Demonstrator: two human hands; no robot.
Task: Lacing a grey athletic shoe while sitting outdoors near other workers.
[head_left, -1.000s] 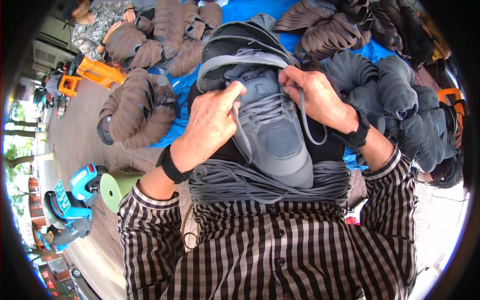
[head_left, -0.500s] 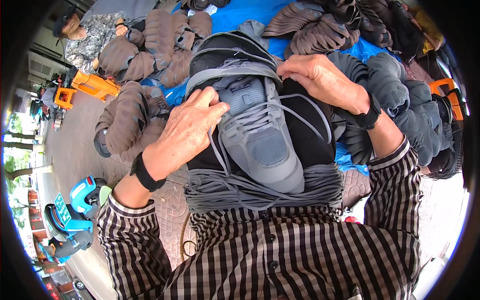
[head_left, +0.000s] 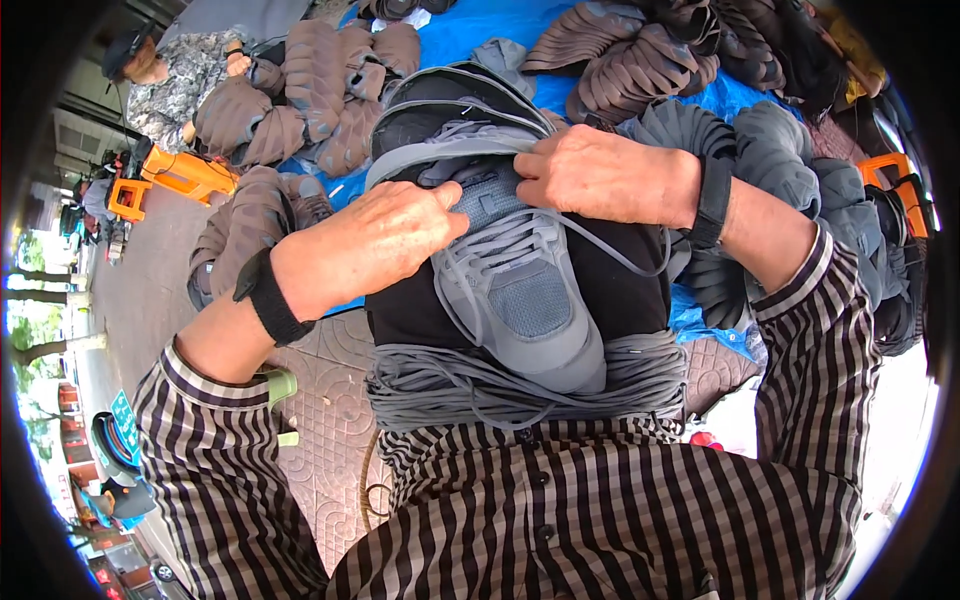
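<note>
Head view: one grey shoe (head_left: 515,290), two hands; left hand (head_left: 375,245) and right hand (head_left: 600,175) pinch its laces, now nearer its tongue than before.

A grey shoe (head_left: 520,290) rests on the person's lap, its toe toward the striped shirt (head_left: 560,510). The left hand (head_left: 375,245) pinches the tongue beside the laces, and the right hand (head_left: 600,178) grips the collar just above. Grey laces (head_left: 480,385) lie bundled below the fingers, blue tarp (head_left: 480,35) beyond.
</note>
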